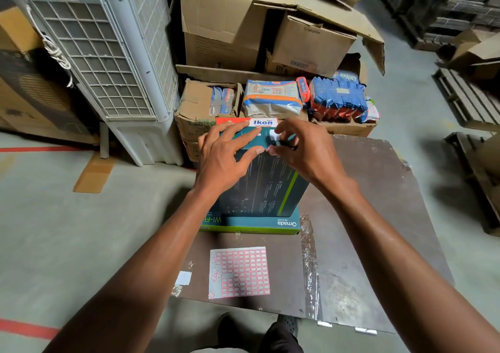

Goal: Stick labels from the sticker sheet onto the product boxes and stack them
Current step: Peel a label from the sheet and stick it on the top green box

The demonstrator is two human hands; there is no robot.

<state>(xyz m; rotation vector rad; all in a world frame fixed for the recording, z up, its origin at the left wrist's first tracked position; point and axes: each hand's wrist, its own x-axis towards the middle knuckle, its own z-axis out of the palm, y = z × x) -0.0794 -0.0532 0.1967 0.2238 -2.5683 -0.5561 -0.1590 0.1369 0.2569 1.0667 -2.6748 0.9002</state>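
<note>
A dark teal product box [263, 187] lies on top of a flat teal and green Omada box [251, 224] on a brown board. My left hand [226, 153] rests on the far top of the upper box, fingers spread and straight. My right hand [303, 149] pinches a small pink-edged label [270, 148] at the box's top edge, next to my left thumb. A small white Ikon box [253, 122] sits at the far end of the stack. The sticker sheet [239, 271] with pink-bordered labels lies flat on the board, nearer to me.
The brown board [373, 231] lies on the concrete floor. Behind the stack stand cardboard cartons [227, 27], packs of diapers [272, 97] and blue packets [338, 98]. A white air cooler [108, 63] stands at the left. Pallets [465, 95] lie at the right. My shoe [286, 323] shows below the board.
</note>
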